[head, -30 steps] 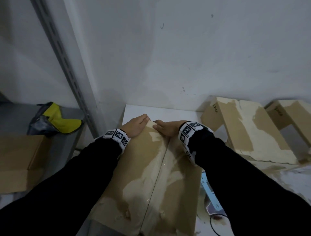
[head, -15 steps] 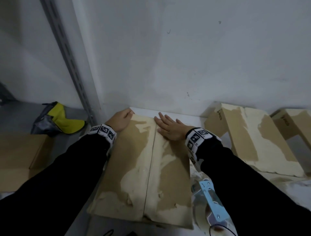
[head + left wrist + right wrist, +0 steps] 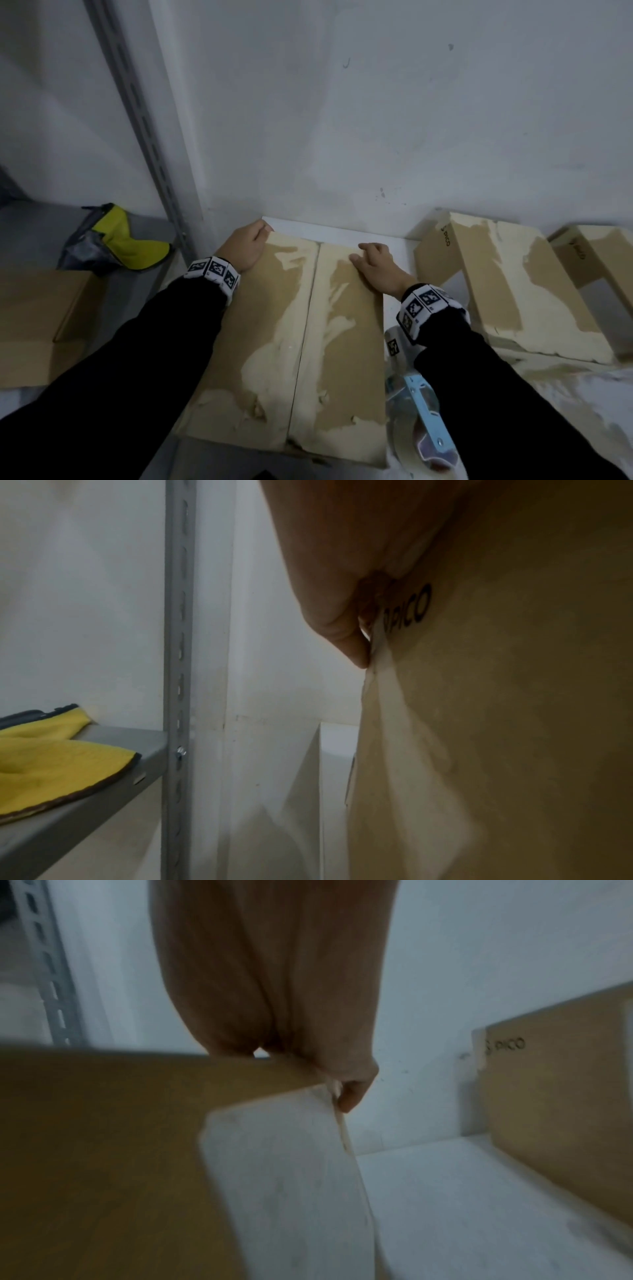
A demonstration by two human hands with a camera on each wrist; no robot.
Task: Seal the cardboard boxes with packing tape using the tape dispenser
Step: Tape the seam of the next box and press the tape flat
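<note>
A worn cardboard box [image 3: 274, 325] lies flat in front of me, its two top flaps closed and meeting at a seam down the middle. My left hand [image 3: 245, 248] grips the box's far left corner, fingers curled over the edge [image 3: 356, 653]. My right hand [image 3: 375, 270] holds the far right corner, with fingertips [image 3: 349, 1099] hooked over the far edge. The light blue tape dispenser [image 3: 419, 407] lies on the table just right of the box, partly hidden under my right forearm.
Two more worn boxes [image 3: 507, 291] [image 3: 603, 260] lean at the right against the white wall. A grey shelf [image 3: 103, 791] on the left holds a yellow cloth [image 3: 126, 243] and a plain carton [image 3: 37, 325]. A slotted metal upright [image 3: 144, 120] stands behind.
Both hands have slid apart from the far end of the seam to the box's two far corners. The right hand's fingers have gone from flat to curled over the edge.
</note>
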